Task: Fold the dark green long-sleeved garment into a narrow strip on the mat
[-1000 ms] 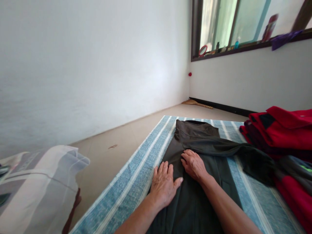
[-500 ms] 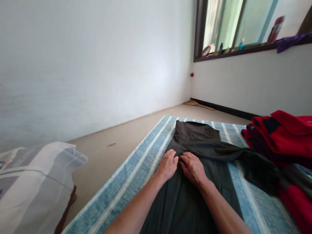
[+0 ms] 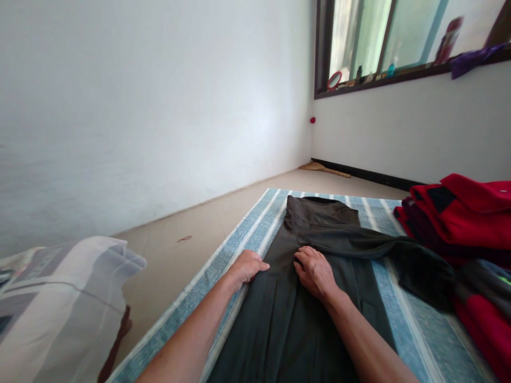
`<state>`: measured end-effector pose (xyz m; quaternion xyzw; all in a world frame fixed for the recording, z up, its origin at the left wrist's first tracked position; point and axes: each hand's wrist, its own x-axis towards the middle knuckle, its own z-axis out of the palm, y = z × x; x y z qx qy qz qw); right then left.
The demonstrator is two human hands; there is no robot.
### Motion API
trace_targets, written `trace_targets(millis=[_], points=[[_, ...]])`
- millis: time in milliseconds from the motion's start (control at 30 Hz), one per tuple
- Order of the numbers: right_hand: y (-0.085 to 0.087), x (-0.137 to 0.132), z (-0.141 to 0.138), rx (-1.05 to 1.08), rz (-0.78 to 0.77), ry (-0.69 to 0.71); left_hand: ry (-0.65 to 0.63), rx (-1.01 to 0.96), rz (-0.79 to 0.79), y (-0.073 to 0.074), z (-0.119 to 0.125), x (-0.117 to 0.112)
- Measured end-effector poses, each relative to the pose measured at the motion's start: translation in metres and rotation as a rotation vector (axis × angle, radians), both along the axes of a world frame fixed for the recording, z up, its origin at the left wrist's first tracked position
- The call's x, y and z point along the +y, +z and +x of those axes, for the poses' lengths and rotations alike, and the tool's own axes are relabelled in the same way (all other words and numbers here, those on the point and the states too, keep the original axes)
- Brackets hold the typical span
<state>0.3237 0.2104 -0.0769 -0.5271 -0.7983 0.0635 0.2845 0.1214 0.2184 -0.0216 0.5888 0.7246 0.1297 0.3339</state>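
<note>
A dark olive long-sleeved cloth garment (image 3: pixel 295 330) lies flat on a blue-and-white striped woven mat (image 3: pixel 415 324) — the right hand (image 3: pixel 315 272) presses on it, open and holding nothing, while the left hand (image 3: pixel 247 267) curls at its edge, grip unclear. A folded red clothing pile (image 3: pixel 467 218) sits just beside.

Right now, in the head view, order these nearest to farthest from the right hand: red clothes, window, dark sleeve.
1. Dark sleeve, just past the right hand, on the mat
2. Red clothes, piled at right
3. Window, high on the right wall
</note>
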Motion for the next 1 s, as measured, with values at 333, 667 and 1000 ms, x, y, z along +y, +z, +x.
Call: trace_targets(millis=[333,667,1000], points=[[0.001,0.000,0.000,0.018,-0.019,0.013,-0.009,-0.059,0.068,-0.003,-0.001,0.000],[-0.001,0.002,0.000,0.055,-0.012,0.006,-0.051,-0.052,0.100,-0.009,-0.003,0.002],[-0.005,0.001,0.000,0.156,0.139,0.013,-0.059,-0.305,-0.050,-0.011,-0.017,0.001]])
